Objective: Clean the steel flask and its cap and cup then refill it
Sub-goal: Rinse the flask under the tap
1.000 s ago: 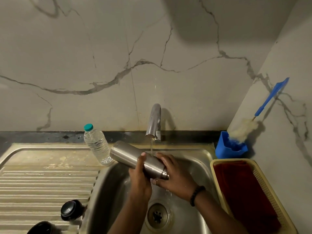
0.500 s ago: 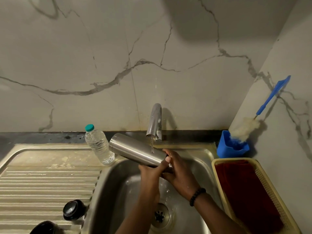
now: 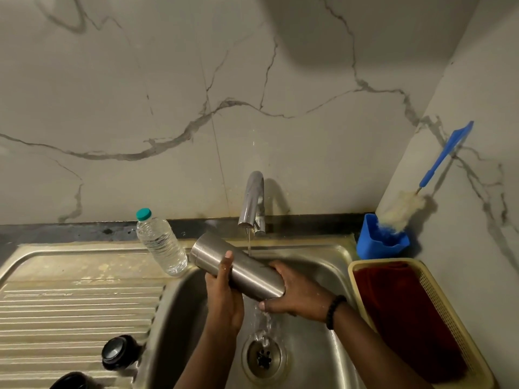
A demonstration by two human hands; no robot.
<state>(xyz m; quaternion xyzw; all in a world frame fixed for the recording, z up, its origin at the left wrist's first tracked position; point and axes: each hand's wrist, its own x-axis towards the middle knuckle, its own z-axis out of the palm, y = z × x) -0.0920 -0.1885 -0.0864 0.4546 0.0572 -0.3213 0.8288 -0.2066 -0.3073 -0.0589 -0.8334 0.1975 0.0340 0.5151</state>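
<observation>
Left hand (image 3: 224, 299): you're wrapping the cylindrical brushed-steel flask (image 3: 238, 268) mid-body.
Right hand (image 3: 297, 296): you're cupping its lower end.
Handling: wet, rigid, probably slippery; keep gripping both ends.

**Around the sink, off the task**

Plastic water bottle (image 3: 161, 244) with teal lid stands left of centre. Far right, a blue holder (image 3: 376, 242) props a blue-handled brush (image 3: 427, 186) against the marble wall (image 3: 168, 80). Lower right, a yellow basket (image 3: 455, 313) holds red cloth (image 3: 404, 318).
</observation>
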